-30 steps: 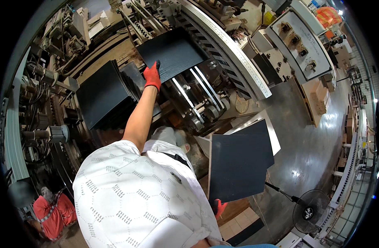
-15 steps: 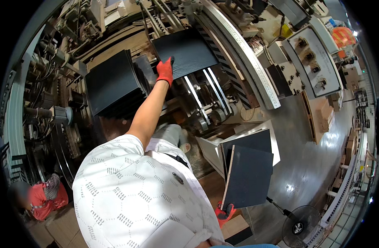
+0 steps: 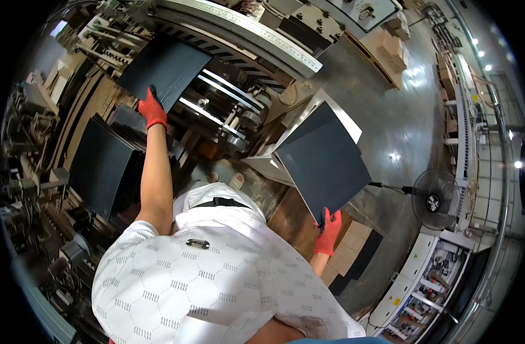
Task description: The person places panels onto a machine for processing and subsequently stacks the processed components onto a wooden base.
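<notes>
In a red glove with dark fingertips, my left hand [image 3: 153, 109] grips the near edge of a black panel [image 3: 166, 66] lying on the machine's rails. Its other fingers are hidden beneath the edge. My right hand [image 3: 329, 230], gloved alike, pinches the near corner of a second black panel [image 3: 325, 163]. That panel is tilted over a white stand [image 3: 271, 166], covering most of whatever lies below it. Left of my left forearm stands a stack of black panels [image 3: 99, 163].
Bright metal rails [image 3: 216, 94] and rollers sit before the machine, under a long ruled beam [image 3: 256, 37]. A black fan [image 3: 436, 199] stands at the right. Cut boards [image 3: 349, 246] lie on the floor near my right hand. Brown cartons [image 3: 393, 51] sit on a far pallet.
My view has swung right. My right hand has raised and turned its panel over the white stand, away from my body. My left hand still grips the panel on the machine.
</notes>
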Available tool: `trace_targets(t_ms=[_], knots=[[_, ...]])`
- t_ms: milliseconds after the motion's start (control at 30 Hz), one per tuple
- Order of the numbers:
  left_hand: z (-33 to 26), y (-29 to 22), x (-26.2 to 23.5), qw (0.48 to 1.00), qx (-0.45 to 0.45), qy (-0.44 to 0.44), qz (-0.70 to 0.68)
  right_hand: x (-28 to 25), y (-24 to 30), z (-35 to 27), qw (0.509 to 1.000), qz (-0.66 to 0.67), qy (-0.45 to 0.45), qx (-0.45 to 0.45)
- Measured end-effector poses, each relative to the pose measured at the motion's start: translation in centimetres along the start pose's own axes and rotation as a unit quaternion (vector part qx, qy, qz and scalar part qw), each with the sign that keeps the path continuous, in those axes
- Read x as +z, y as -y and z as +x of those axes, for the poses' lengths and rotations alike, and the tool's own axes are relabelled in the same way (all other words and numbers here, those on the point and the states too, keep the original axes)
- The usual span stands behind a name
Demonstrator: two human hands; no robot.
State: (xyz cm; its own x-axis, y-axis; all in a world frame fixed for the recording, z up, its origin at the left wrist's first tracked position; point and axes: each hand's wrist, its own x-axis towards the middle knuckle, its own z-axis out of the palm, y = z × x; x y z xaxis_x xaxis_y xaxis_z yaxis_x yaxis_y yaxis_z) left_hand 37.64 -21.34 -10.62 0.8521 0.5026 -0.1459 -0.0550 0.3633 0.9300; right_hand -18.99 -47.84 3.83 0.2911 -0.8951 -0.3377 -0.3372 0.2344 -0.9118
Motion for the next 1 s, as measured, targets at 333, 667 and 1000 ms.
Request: trace_targets(t_ms=[333,667,1000], knots=[[-0.9,-1.6,-0.7,0.997,0.032,0.063,0.013,1.3,-0.3,4.7,0.978,-0.197,-0.053,-0.035],[-1.0,-0.8,-0.6,0.945,0.057,0.007,0.323,6.4,-13.3,1.7,0.836,-0.184,-0.483,-0.182],[0.5,0.7,0.6,0.959,-0.039,-0.006,0.281,17.3,-42.8,-24.3,0.870,-0.324,0.129,0.349]])
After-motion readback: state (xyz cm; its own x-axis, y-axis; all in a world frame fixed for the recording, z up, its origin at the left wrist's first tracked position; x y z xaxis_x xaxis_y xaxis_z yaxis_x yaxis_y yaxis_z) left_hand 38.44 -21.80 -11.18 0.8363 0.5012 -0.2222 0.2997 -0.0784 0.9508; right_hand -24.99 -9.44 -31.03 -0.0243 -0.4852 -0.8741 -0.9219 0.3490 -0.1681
